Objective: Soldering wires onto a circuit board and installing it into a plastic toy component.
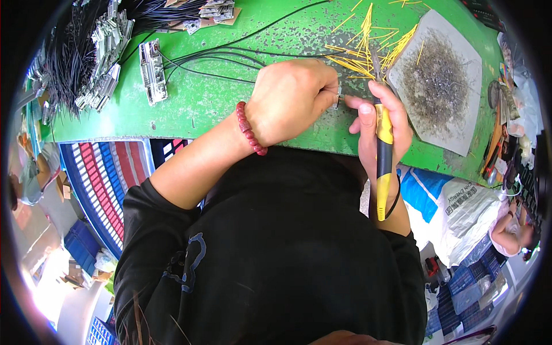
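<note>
My left hand (293, 99), with a red bead bracelet (250, 129) at the wrist, is closed in a pinch over the green tabletop. Between its fingertips shows the edge of a small silvery metal piece (337, 100), mostly hidden. In my right hand (397, 118) is a yellow-and-black soldering iron (383, 146), its metal tip pointing away from me. One right fingertip reaches close to the metal piece; whether it touches cannot be seen. Several black cables (213, 56) run across the table behind my left hand.
A flat silvery metal part (153, 72) lies at left, near a heap of cables with metal ends (103, 60). Thin yellow strips (368, 43) are scattered at the back. A pale board with dark residue (466, 115) lies at right. White sacks (460, 213) stand below the right edge; another person (512, 233) sits beyond.
</note>
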